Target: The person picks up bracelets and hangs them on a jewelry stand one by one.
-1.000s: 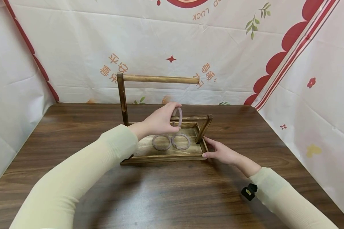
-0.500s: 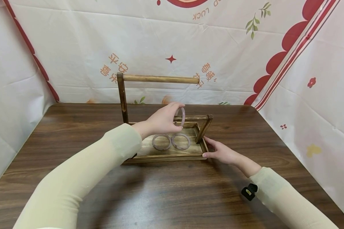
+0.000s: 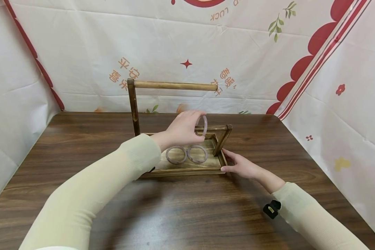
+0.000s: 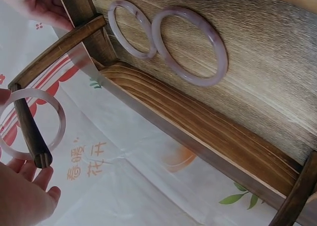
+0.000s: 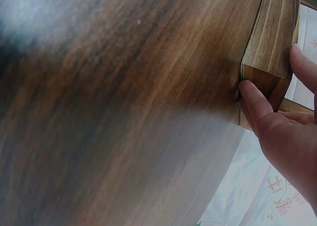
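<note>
A wooden jewelry stand (image 3: 181,171) with a tray base sits on the table. My left hand (image 3: 185,128) holds a pale lilac bangle (image 3: 205,125) upright between thumb and fingers. The stand's lower bar (image 4: 30,127) passes through this bangle, near the right post (image 3: 222,140). Two similar bangles, one on the left (image 3: 176,155) and one on the right (image 3: 197,154), lie side by side flat in the tray. My right hand (image 3: 242,167) grips the tray's right end, its thumb at the front corner and its fingers along the end wall (image 5: 265,80).
A higher bar (image 3: 176,85) juts right from the tall left post (image 3: 133,107), above my left hand. The brown table (image 3: 181,211) reaches back to a printed white cloth (image 3: 90,45). A small black box-like piece (image 3: 272,209) sits by the right cuff.
My left hand has moved right with its bangle, along the lower bar toward the right post. My right hand and the two lying bangles have stayed in place.
</note>
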Action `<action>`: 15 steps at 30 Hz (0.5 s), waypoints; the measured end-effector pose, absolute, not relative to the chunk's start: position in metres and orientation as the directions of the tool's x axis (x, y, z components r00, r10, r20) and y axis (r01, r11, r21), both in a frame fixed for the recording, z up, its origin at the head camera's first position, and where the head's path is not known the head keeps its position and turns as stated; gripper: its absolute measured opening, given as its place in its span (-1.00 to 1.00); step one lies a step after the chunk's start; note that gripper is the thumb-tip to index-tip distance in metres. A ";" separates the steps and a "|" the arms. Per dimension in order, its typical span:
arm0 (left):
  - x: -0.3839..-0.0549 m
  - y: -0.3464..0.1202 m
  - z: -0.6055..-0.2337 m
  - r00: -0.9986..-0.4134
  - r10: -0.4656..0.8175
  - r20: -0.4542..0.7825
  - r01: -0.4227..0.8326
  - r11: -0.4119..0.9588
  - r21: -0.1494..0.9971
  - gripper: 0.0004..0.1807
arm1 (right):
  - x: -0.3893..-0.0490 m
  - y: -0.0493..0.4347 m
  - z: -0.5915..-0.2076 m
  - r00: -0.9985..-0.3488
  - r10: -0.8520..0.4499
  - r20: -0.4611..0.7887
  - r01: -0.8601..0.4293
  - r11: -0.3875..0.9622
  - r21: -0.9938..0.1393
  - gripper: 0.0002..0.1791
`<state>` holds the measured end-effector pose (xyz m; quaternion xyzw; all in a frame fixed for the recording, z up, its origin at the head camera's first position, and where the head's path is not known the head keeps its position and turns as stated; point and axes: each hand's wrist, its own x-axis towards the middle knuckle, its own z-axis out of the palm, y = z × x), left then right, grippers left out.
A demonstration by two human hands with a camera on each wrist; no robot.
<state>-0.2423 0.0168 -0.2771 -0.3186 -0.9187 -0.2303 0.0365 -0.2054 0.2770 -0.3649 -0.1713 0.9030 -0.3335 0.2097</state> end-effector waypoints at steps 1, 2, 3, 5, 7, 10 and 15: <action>-0.242 0.018 -0.277 -0.798 0.564 0.211 0.598 0.696 0.398 -0.20 | -0.205 0.277 -0.365 -0.854 -0.449 -0.264 -0.168 0.717 -0.676 -0.08; -0.242 0.019 -0.276 -0.801 0.561 0.210 0.594 0.702 0.393 -0.20 | -0.205 0.277 -0.364 -0.855 -0.445 -0.267 -0.160 0.716 -0.680 -0.08; -0.242 0.020 -0.276 -0.803 0.558 0.209 0.592 0.706 0.390 -0.20 | -0.205 0.278 -0.364 -0.854 -0.447 -0.265 -0.165 0.717 -0.677 -0.08; -0.243 0.022 -0.276 -0.807 0.554 0.207 0.588 0.713 0.383 -0.20 | -0.205 0.278 -0.363 -0.852 -0.453 -0.263 -0.175 0.720 -0.672 -0.08; -0.243 0.024 -0.276 -0.809 0.551 0.204 0.584 0.716 0.383 -0.20 | -0.205 0.278 -0.363 -0.852 -0.452 -0.264 -0.173 0.719 -0.673 -0.09; -0.243 0.026 -0.276 -0.814 0.548 0.192 0.576 0.721 0.384 -0.19 | -0.206 0.278 -0.363 -0.852 -0.451 -0.265 -0.173 0.721 -0.671 -0.08; -0.241 0.031 -0.274 -0.823 0.543 0.163 0.560 0.732 0.389 -0.19 | -0.206 0.279 -0.364 -0.855 -0.441 -0.274 -0.153 0.718 -0.679 -0.09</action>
